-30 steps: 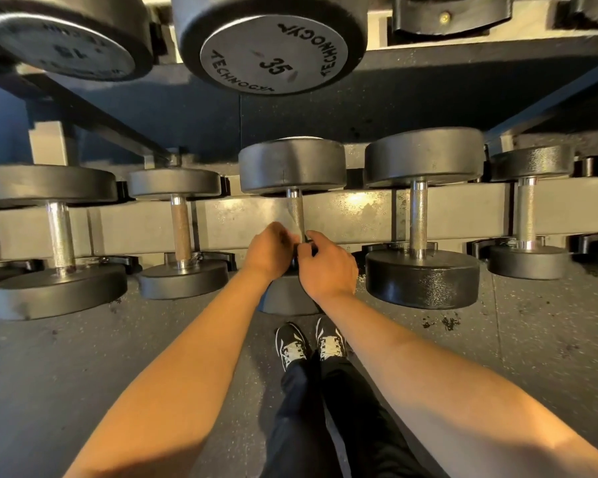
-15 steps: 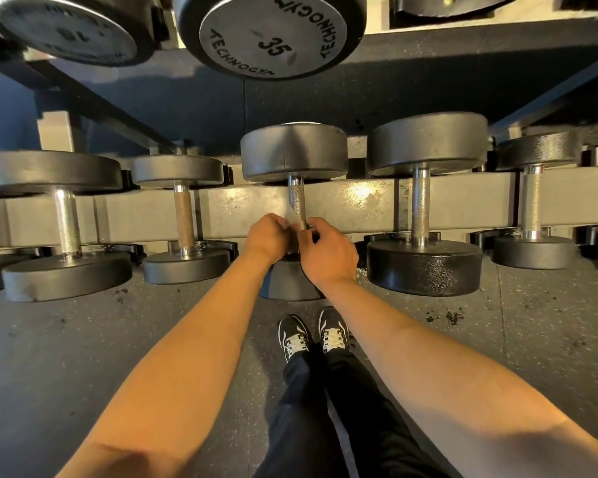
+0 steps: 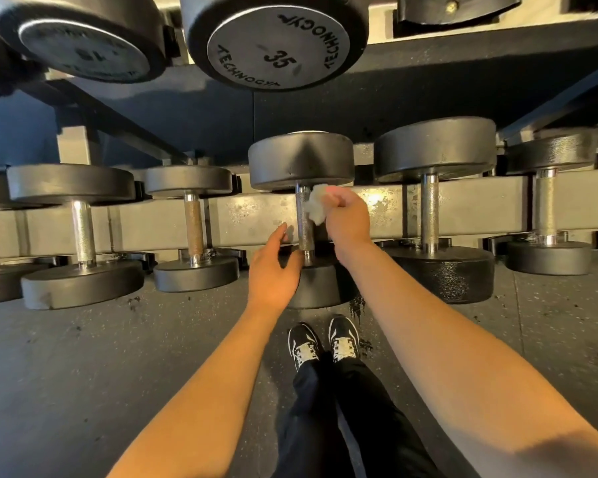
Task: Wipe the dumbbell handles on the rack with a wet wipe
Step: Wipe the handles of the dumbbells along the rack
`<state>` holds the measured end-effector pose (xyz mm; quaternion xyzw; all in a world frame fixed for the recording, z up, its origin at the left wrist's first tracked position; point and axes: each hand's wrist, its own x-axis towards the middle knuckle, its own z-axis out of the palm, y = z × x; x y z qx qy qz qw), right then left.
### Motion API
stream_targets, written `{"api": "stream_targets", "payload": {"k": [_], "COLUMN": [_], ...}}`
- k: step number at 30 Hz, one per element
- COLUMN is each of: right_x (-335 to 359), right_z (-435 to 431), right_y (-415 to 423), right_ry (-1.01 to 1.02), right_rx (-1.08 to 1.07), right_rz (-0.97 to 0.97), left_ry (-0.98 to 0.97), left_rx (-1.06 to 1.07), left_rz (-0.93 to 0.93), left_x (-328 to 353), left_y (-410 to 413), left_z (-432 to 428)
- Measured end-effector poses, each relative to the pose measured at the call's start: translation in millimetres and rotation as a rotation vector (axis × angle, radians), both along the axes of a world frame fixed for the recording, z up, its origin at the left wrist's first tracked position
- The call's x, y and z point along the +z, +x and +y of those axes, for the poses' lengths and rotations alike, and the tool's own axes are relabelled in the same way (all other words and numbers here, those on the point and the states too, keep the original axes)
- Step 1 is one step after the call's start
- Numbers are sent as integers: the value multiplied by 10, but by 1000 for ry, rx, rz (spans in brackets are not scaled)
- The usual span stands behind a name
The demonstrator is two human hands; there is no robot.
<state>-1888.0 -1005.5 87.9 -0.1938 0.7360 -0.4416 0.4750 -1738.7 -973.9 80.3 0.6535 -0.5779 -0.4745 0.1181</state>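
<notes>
A row of black dumbbells lies across the lower rack rail. The centre dumbbell's knurled steel handle stands right in front of me. My right hand is shut on a crumpled white wet wipe, which presses against the upper right side of that handle. My left hand hovers open just left of the handle's lower end, fingers apart and holding nothing. More handles show to the left and to the right.
An upper shelf carries big dumbbells, one marked 35. A diagonal rack brace crosses at the left. My black shoes stand on the grey rubber floor close to the rack. Dark specks dot the floor near the weights.
Both hands were closed together low on the centre handle. Now the right hand has gone up the handle with the wipe, and the left hand has let go and opened.
</notes>
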Motion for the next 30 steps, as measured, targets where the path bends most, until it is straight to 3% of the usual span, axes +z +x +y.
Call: {"api": "stream_targets", "payload": {"k": [2,10,12,15,17,19,23,25,27,30], "right_x": [-107,-263,-257,-203,-215,-233,-121,-89,-92,-88], "right_z": [-180,-14,-51,-326,-449,-380,21,94,27,-149], "right_y": [79,130,54,81,164,205,241,232,153,56], "right_ry": [62,384,371,249,250,307,493,548,474,212], "right_rx": [-17,371,406,279,280,367,743,834,731,338], "right_rz": [-57,96,127,78,191,333,466,481,368,225], "left_ry": [30,135,150,144,131,126,136,159,175,173], "left_rx": [34,44,26,55,73,70,56,78,101,139], "left_rz": [-42,-116,-140,-125,-107,-110,-129,-137,-152,-135], "left_x": [-6,8,41,47,35,22,18,31,42,39], "left_y": [-33,-58,-86,-94,-90,-88,-102,-126,-144,-149], "left_z": [-29,-133,-169,-156,-144,-145,-154,-167,-178,-178]}}
